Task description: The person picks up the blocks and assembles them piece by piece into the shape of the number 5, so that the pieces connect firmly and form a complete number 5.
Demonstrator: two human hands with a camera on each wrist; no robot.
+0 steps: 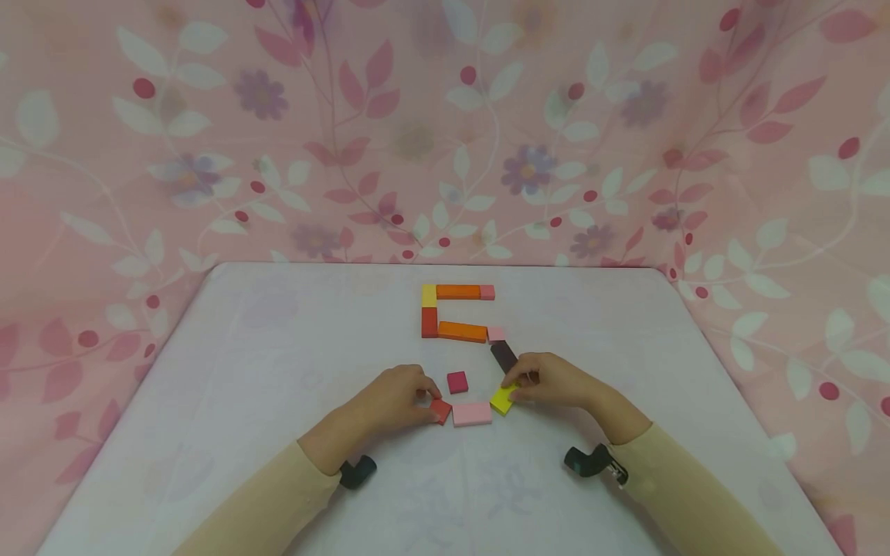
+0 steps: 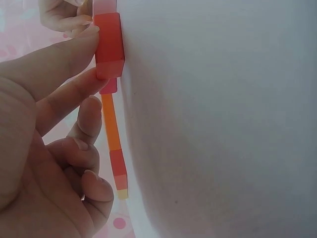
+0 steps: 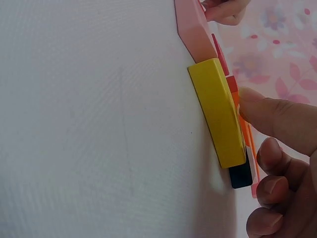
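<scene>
My left hand [image 1: 402, 395] pinches a small red block [image 1: 441, 411] between thumb and a finger. In the left wrist view that red block [image 2: 109, 42] stands close to the camera. A pale pink block [image 1: 472, 415] lies just to its right. Beyond the pink one, my right hand [image 1: 552, 381] holds a yellow block [image 1: 503, 399] with its fingertips; it sits slanted on the table. The right wrist view shows the yellow block [image 3: 217, 114] with one end against the pink block [image 3: 195, 29]. Behind it a black block [image 1: 504, 357] lies at an angle, partly covered by the fingers.
A crimson square block [image 1: 456, 382] lies alone behind the pink one. Farther back, two orange blocks [image 1: 462, 332], a dark red block [image 1: 429, 323], a yellow block [image 1: 429, 296] and small pink blocks [image 1: 496, 333] form an angular line on the white table [image 1: 278, 332]. Floral cloth [image 1: 417, 139] hangs behind.
</scene>
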